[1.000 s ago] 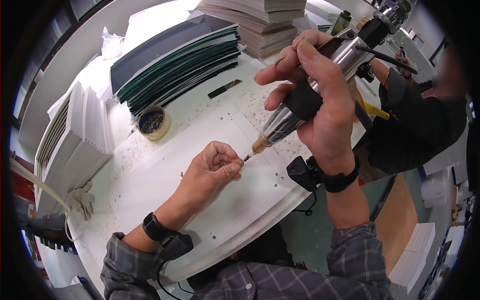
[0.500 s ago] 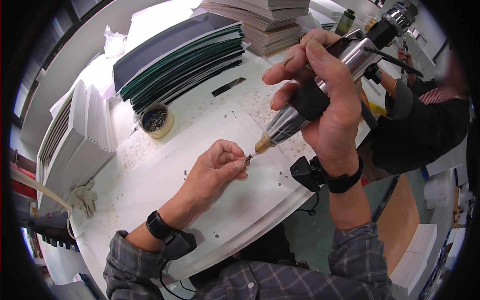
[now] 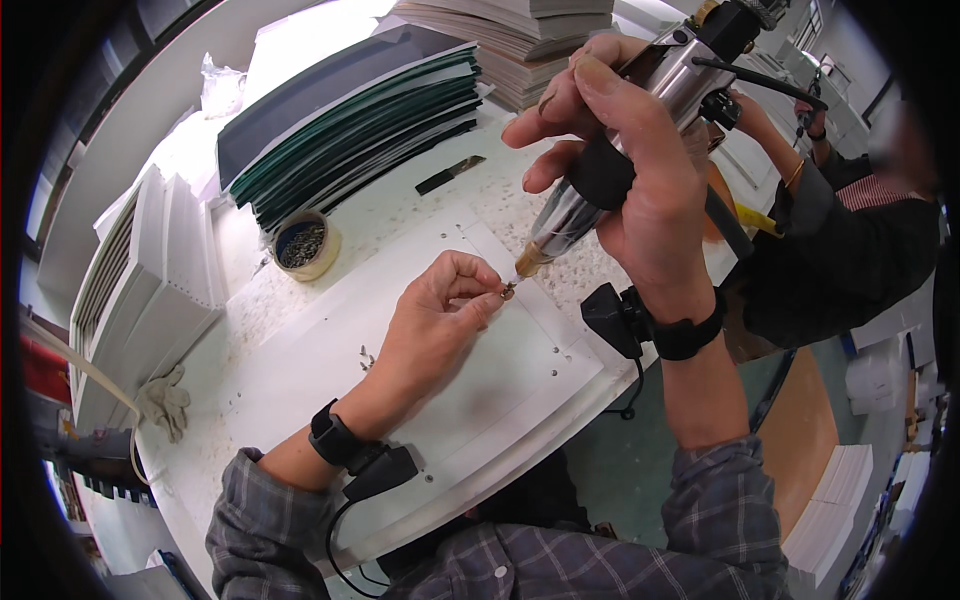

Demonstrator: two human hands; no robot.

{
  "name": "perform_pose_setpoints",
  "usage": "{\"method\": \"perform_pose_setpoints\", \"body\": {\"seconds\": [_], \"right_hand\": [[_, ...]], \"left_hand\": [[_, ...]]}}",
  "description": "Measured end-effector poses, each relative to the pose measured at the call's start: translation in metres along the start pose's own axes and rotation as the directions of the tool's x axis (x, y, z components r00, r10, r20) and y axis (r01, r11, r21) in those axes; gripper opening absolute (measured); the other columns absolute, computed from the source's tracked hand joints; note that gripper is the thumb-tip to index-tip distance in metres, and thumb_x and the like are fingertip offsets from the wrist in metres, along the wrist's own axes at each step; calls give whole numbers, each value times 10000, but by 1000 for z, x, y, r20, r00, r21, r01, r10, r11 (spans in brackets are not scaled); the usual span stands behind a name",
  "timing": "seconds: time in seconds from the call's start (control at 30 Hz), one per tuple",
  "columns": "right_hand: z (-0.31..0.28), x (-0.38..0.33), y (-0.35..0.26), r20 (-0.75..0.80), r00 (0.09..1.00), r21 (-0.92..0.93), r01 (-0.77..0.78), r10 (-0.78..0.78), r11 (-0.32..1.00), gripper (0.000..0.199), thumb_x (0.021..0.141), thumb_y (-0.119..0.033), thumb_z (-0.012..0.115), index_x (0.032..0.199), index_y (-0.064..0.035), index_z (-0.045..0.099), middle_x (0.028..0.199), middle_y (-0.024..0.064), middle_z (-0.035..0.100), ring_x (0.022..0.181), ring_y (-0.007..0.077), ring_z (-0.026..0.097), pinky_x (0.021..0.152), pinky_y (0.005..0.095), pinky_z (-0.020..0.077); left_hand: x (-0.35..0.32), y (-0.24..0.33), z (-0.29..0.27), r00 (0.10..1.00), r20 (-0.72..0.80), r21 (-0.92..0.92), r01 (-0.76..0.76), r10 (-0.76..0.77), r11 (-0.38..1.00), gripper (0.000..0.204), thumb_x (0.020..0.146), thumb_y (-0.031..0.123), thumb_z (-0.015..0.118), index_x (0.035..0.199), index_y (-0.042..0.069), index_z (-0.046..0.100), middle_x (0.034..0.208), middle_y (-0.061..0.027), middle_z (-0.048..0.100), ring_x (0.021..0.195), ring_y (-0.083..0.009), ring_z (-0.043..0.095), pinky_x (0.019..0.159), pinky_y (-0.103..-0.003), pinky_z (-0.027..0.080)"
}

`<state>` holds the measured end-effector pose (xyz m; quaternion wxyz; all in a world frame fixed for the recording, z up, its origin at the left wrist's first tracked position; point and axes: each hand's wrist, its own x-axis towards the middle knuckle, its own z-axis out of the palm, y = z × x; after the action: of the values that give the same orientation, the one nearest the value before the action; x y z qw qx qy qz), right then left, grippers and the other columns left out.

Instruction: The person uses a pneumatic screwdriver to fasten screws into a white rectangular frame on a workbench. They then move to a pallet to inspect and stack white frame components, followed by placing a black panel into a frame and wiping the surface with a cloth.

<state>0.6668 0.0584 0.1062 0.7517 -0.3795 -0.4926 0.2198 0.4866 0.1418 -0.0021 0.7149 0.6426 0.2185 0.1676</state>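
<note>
My right hand is wrapped round a silver-and-black power screwdriver, which slants down to the left with its brass-coloured nose toward my left hand. Thumb and fingers of my left hand pinch a small screw right at the driver's tip. Whether the bit sits in the screw's head is too small to make out. Both hands are over a white panel that lies on the table. A few loose screws rest on the panel beside my left wrist, and several small fasteners dot its surface.
A round tub of screws stands left of the panel. Beyond lie a knife and a stack of dark green sheets. White boards and a glove are at the left. Another person works at the right.
My left hand has shifted right and away from me, still pinching the screw. The screwdriver in my right hand has moved slightly left and farther from me. More loose screws show beside my left wrist.
</note>
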Motion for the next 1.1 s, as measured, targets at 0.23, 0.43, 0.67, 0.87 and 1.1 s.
{"method": "perform_pose_setpoints", "body": {"seconds": [0.23, 0.43, 0.67, 0.87, 1.1], "right_hand": [[11, -1, 15, 63, 997, -61, 38, -34, 997, 183, 1006, -191, 629, 1074, -21, 632, 834, 90, 672, 796, 250, 770, 590, 336, 643], [13, -2, 22, 82, 996, -56, 23, -18, 998, 166, 998, -171, 641, 1068, -20, 632, 830, 89, 669, 796, 251, 767, 581, 336, 636], [18, -5, 23, 79, 994, -30, -77, 79, 997, 168, 986, -176, 687, 972, -35, 596, 719, 63, 625, 683, 219, 734, 543, 314, 581], [17, -10, 26, 167, 973, -91, -148, 162, 985, 219, 994, -159, 697, 948, -69, 503, 659, 39, 583, 592, 167, 667, 529, 302, 506], [27, -5, 29, 250, 941, -139, -196, 225, 971, 176, 990, -169, 695, 981, -45, 569, 748, 91, 682, 687, 166, 717, 569, 281, 560]], "left_hand": [[7, 1, 8, 991, -28, 326, -113, 129, 939, 144, 1005, 17, 601, 1146, -11, 599, 1070, -121, 733, 957, -152, 676, 840, -285, 520], [7, 4, 7, 992, -12, 394, -109, 123, 913, 147, 1016, 13, 579, 1163, -2, 582, 1066, -82, 719, 891, -84, 603, 795, -246, 486], [7, -2, 5, 985, -13, 392, -152, 170, 907, 180, 1003, -4, 551, 1181, -14, 576, 1086, -149, 729, 977, -220, 686, 855, -316, 520], [12, -10, 1, 963, -26, 483, -225, 270, 846, 246, 1009, -1, 504, 1254, -7, 525, 1105, -185, 718, 990, -324, 710, 870, -397, 534], [2, 1, -12, 985, -43, 395, -139, 170, 908, 293, 1045, 38, 493, 1333, 6, 535, 1160, -154, 708, 1057, -265, 704, 903, -391, 550]]}}
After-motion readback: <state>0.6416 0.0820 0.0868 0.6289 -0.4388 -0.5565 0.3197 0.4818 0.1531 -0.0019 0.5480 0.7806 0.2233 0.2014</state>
